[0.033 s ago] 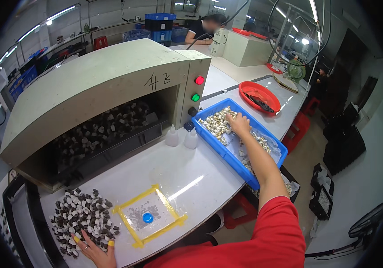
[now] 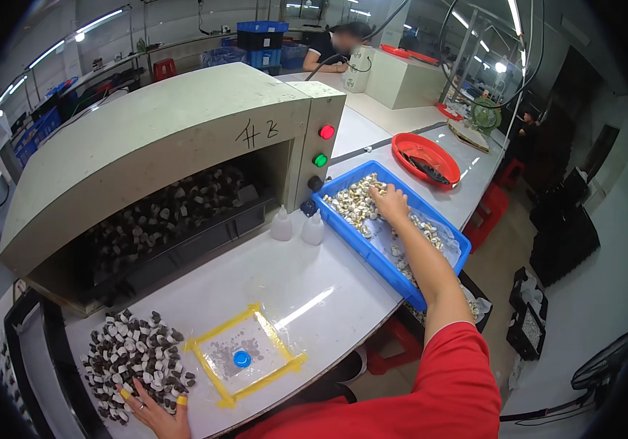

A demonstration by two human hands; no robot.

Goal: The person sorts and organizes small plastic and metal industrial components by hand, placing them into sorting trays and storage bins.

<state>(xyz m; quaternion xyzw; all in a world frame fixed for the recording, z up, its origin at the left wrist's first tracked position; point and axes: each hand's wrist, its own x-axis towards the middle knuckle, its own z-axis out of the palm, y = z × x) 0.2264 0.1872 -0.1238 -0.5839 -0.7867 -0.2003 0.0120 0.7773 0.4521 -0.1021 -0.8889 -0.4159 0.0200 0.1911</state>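
Note:
My left hand (image 2: 154, 415) rests at the near edge of a heap of small black and white pieces (image 2: 135, 347). Its fingers are spread, with yellow wraps on some of them and a ring on one. Reaching out over the blue tray (image 2: 365, 254), my right hand (image 2: 390, 202) has its fingers curled down at a pile of small gold and white pieces (image 2: 354, 205). Whatever lies between those fingertips is too small to make out. A small blue cap (image 2: 241, 358) sits inside a yellow tape frame (image 2: 202, 356) on the table.
A beige machine (image 2: 160, 102) holds a black crate (image 2: 204, 238) of similar black and white pieces. Two small white bottles (image 2: 281, 227) stand beside it. A red basin (image 2: 425, 159) lies behind the blue tray. Another person (image 2: 329, 55) sits farther back.

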